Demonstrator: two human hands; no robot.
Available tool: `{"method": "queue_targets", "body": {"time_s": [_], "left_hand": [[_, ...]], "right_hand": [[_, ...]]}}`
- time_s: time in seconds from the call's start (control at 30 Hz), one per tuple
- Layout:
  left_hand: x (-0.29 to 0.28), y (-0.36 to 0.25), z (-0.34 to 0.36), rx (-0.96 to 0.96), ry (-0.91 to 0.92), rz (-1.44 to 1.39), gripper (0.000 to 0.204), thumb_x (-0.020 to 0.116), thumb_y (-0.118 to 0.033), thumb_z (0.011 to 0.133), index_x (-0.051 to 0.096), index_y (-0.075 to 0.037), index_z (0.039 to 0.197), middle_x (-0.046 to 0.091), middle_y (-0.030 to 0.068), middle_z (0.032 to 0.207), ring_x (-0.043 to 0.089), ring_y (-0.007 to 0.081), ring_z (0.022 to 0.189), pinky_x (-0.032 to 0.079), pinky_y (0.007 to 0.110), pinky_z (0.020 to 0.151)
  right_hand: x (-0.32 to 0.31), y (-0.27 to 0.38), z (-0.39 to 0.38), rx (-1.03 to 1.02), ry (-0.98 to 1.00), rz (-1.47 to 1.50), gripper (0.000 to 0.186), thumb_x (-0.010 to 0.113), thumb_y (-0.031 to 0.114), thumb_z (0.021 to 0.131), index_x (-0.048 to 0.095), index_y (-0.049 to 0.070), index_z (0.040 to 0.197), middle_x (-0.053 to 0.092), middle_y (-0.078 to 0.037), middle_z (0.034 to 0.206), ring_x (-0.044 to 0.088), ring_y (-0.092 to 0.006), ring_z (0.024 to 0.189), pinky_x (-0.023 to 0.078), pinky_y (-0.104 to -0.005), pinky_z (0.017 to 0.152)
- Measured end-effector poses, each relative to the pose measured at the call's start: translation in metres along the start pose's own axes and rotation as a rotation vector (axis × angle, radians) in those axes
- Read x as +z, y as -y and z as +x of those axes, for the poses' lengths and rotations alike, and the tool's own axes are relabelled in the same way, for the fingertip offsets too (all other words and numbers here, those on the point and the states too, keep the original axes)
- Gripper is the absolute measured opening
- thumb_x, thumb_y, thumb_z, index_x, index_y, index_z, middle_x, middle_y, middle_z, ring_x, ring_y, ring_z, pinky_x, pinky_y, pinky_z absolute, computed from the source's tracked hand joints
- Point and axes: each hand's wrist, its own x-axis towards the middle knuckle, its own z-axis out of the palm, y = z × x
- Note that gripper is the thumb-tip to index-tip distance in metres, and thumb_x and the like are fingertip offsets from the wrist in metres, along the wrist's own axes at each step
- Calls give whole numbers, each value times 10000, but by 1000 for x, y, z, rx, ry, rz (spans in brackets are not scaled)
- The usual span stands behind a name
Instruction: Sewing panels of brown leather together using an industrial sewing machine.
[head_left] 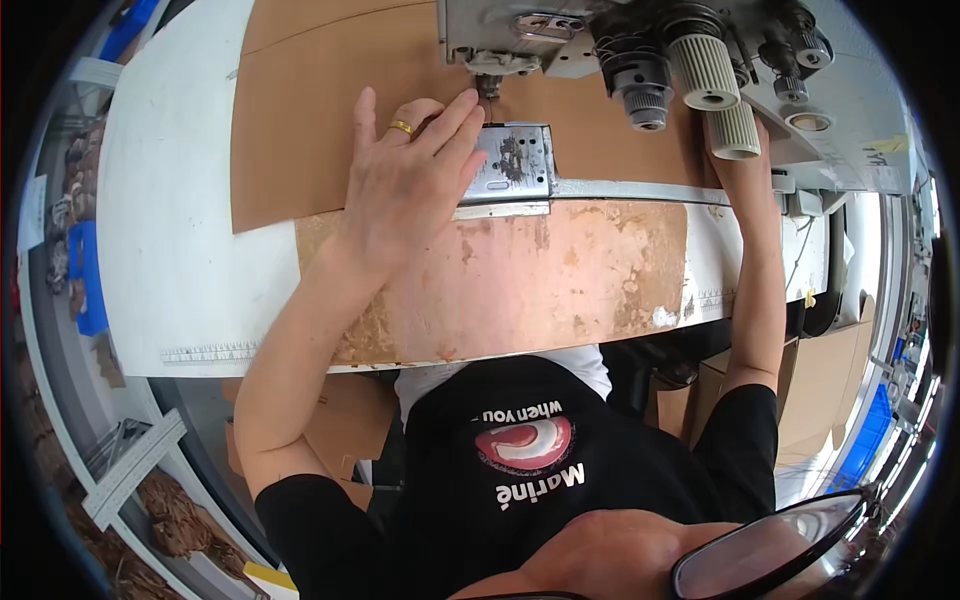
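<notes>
My left hand [405, 175] lies on a large brown sheet [300, 90], fingers mostly extended, a gold ring on one, fingertips beside the sewing machine's needle area [488, 88]. Just right of that hand is the metal needle plate [515, 160], scuffed dark in the middle. My right hand [742, 170] reaches in at the sheet's right part, behind the machine's ribbed cream knobs [705, 70]; its fingers are hidden.
The white worktable [170, 250] has a worn, stained front panel [500, 285] and a printed scale along its edge. Blue bins [88, 280] and metal racks line the left side. Cardboard boxes [820, 380] stand below at right. The machine head overhangs the top.
</notes>
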Motion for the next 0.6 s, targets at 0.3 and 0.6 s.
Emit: {"method": "queue_targets", "body": {"time_s": [0.3,0.6], "left_hand": [[0,2,-1,-32,25,0,385,636,-205,868,592,-76,1227,526,-24,1345,516,188,1129,263,601,1032],[4,6,1,-35,23,-41,457,637,-262,862,548,-36,1248,490,53,1375,467,262,1210,285,658,1002]], "right_hand": [[1,8,2,37,-30,0,169,500,56,841,656,55,906,663,-186,814,643,-369,758,522,-438,696],[14,-4,6,4,-133,14,150,525,66,820,663,59,879,662,-170,816,635,-366,752,522,-445,693]]}}
